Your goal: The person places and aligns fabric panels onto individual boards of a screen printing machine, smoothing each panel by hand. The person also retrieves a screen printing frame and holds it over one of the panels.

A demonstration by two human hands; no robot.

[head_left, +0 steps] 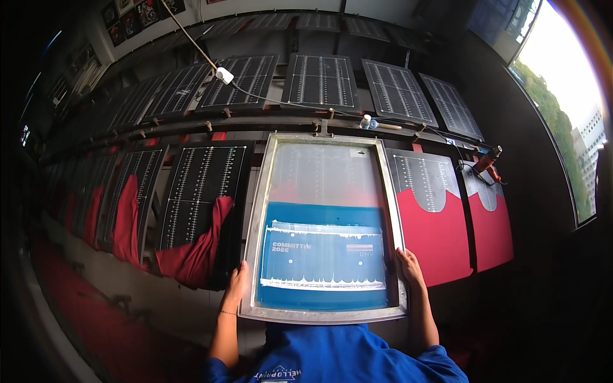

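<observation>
A metal-framed printing screen (325,313) lies before me over a board, its far end at a small metal bracket (324,126). Blue coating covers the nearer half of its mesh, with pale lettering and stripes in it. White ink streaks (322,285) run across the mesh in two bands. My left hand (237,283) grips the near part of the frame's left side, fingers partly hidden. On the opposite side, my right hand (410,267) wraps round the right edge, its fingers partly under the frame.
Red shirts (434,239) lie flat over two boards at right; another red shirt (195,258) hangs loosely off a left board (205,182). A heat gun (488,159) stands at far right. Beyond the rail are more boards (319,80), a white bottle (365,121) and a hanging socket (224,75).
</observation>
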